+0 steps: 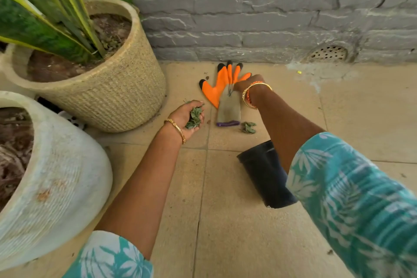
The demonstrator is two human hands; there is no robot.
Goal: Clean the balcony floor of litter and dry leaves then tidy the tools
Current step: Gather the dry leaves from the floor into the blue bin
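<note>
My left hand (188, 117) is cupped palm-up over the tiled floor (225, 221) and holds a clump of dry green leaves (194, 117). My right hand (247, 84) reaches far forward onto an orange and grey garden glove (220, 88) lying flat near the wall; its fingers pinch something small and dark at the glove's palm, too small to identify. A small pile of leaves (248, 127) lies on the floor right of the glove's purple cuff. A black plastic pot (264, 171) lies on its side under my right forearm.
A woven beige planter (126, 97) with a striped plant stands at the left. A large pale ribbed pot (58, 178) sits nearer at the lower left. A grey stone wall (248, 7) with a round drain grate (328, 53) closes the far side. Small specks of debris dot the tiles.
</note>
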